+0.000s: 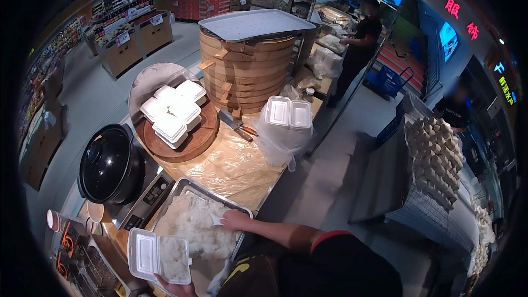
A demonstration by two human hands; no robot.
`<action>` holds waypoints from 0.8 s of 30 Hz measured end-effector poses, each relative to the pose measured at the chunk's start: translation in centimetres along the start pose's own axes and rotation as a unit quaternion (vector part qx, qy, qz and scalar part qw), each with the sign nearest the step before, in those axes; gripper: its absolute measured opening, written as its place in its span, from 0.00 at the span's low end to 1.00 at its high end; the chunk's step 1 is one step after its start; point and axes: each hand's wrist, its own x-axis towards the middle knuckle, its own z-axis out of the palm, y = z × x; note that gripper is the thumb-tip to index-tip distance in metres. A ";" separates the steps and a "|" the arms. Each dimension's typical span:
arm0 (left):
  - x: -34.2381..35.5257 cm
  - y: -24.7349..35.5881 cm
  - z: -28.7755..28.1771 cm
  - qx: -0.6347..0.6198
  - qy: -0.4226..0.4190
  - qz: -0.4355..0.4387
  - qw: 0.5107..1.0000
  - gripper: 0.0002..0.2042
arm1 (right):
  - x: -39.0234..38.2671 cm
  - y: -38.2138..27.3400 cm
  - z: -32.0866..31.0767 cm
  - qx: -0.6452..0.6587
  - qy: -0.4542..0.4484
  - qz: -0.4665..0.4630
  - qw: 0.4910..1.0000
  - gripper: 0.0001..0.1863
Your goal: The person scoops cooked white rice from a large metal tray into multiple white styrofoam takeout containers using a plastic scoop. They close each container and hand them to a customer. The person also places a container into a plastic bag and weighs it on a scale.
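Observation:
My left hand point(177, 287) grips an open white foam takeout box point(144, 253) from below. White rice fills the box's right half, while its left half is bare. Just beyond it lies a metal tray point(223, 191) heaped with white rice point(192, 214). Reaching over the tray's right side, my right hand point(236, 221) is closed round a white rice paddle point(215, 220). The paddle meets the rice, and its tip is hard to make out.
Several closed foam boxes point(173, 104) sit on a round wooden chopping board point(192, 143). Behind stand bamboo steamers point(245, 71) under a white tray. A cleaver point(234, 125), bagged boxes point(289, 115) and a black pot point(110, 162) are nearby. Egg trays point(437, 159) stack at right; two people stand farther off.

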 end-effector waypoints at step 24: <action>1.0 -4.7 0.0 -0.030 -0.016 0.045 0.998 0.35 | -9.4 -10.1 -4.1 -0.133 0.188 -0.360 0.904 0.21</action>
